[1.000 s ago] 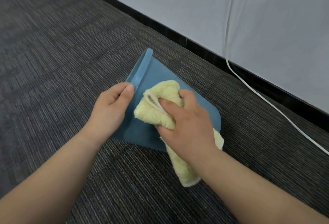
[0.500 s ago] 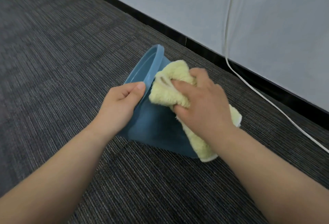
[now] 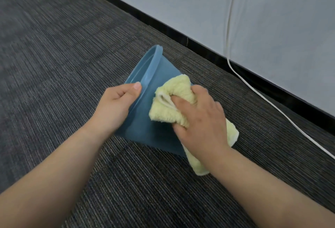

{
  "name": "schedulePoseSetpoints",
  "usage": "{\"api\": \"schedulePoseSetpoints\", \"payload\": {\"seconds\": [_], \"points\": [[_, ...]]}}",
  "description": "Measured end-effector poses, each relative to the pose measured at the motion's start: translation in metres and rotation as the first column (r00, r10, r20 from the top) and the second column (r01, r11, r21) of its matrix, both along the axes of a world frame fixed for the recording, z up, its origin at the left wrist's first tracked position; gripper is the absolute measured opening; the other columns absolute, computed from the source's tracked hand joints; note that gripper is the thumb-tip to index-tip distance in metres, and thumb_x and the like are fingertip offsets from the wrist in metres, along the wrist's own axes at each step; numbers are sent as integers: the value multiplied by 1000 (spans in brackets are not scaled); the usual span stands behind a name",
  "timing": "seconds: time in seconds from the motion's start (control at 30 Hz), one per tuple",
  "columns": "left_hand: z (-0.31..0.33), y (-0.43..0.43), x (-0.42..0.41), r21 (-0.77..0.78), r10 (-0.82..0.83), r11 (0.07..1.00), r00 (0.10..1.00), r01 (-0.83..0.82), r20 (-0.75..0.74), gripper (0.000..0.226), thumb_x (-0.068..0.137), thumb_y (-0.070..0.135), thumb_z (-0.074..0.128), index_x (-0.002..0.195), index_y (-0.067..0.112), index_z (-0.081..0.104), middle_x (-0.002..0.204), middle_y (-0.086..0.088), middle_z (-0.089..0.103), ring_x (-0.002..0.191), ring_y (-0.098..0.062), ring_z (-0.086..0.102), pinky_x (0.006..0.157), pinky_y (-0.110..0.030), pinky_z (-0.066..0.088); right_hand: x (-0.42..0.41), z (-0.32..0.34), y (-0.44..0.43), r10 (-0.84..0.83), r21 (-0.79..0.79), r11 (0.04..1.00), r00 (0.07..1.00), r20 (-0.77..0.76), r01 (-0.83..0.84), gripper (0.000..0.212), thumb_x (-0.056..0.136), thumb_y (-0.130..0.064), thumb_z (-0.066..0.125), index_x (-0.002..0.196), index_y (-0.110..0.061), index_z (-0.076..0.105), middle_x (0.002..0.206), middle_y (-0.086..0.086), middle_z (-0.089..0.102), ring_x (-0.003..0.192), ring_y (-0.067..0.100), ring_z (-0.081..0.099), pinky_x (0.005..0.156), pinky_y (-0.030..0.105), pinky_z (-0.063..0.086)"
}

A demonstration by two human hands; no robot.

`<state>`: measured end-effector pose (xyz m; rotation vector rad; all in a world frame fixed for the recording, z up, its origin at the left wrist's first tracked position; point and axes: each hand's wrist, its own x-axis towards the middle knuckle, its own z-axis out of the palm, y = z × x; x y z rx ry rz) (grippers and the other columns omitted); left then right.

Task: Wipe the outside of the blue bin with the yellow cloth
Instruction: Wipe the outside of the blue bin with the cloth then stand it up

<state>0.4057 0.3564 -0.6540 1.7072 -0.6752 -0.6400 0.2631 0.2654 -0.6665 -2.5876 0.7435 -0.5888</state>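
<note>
Blue bin lies tipped on its side on the carpet. Left hand grips its rim. Right hand, fingers curled round the bunched yellow cloth, presses it against the bin's outer wall.

I have just the one view, from the wide-angle camera on the person's head. It faces forward and tilts steeply down at the carpet. The left forearm and right forearm enter from the bottom corners. It sits close to the work. The left hand on the blue bin and the right hand on the yellow cloth fill the middle of my frame, large and near the lens. The view is turned a little against the room, so the wall and its dark skirting run slantwise across the upper right.
</note>
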Motion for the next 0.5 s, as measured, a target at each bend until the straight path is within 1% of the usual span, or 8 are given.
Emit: {"api": "schedulePoseSetpoints", "payload": {"seconds": [0.1,0.17,0.2,0.27,0.33,0.37,0.43,0.5], "points": [[1,1,-2,-25,-8,1000,999,10,43,41,87,31,42,57,32,70,53,20,67,51,6,60,49,-8,44,-3,-6,13,148,-91,984,988,-34,-151,62,38,-27,84,97,-20,67,104,21,63,76,34,63,67,38,50],[1,1,-2,-30,5,1000,999,-4,43,43,88,27,42,56,30,70,51,19,67,50,6,59,48,-8,44,-4,-9,10,187,-79,979,981,-44,-190,62,38,-26,84,97,-19,67,104,21,64,74,34,63,67,37,50],[0,2,-1,-30,23,999,999,-22,23,42,89,26,42,57,30,70,51,18,67,50,4,60,48,-9,45,-4,-10,3,140,-36,989,990,-32,-142,60,43,-23,83,101,-17,66,107,22,61,78,35,62,69,39,49],[-2,1,1,-35,51,998,998,-52,-22,40,88,28,43,59,29,71,53,16,69,53,1,63,49,-12,49,-5,-11,-15,-39,81,996,999,-31,41,54,62,-20,74,113,-17,59,122,22,50,93,36,56,81,41,42],[-3,0,1,-31,61,998,998,-61,-16,40,88,29,44,59,29,71,54,16,69,54,1,63,50,-12,50,-9,-17,-22,-139,90,985,988,-74,145,51,70,-23,68,119,-19,54,128,18,42,100,35,50,86,41,37],[-3,1,1,-32,66,997,998,-66,4,41,88,28,43,58,30,71,52,17,68,52,3,62,48,-11,48,-10,-19,-18,-120,72,989,990,-80,125,52,66,-22,72,116,-18,56,126,21,45,99,36,52,85,43,40],[-5,3,3,-34,82,996,996,-81,40,44,90,27,42,56,32,70,50,19,67,49,5,60,45,-9,45,-12,-22,1,6,27,1000,998,-68,-4,58,50,-23,82,105,-16,63,114,26,57,88,39,60,73,46,49],[-7,4,6,-33,94,995,994,-92,50,43,90,29,42,57,32,70,52,19,67,51,4,61,47,-10,46,-16,-26,11,115,-32,992,989,-93,-118,62,40,-26,85,98,-19,66,105,23,63,79,36,64,66,43,52]]}}
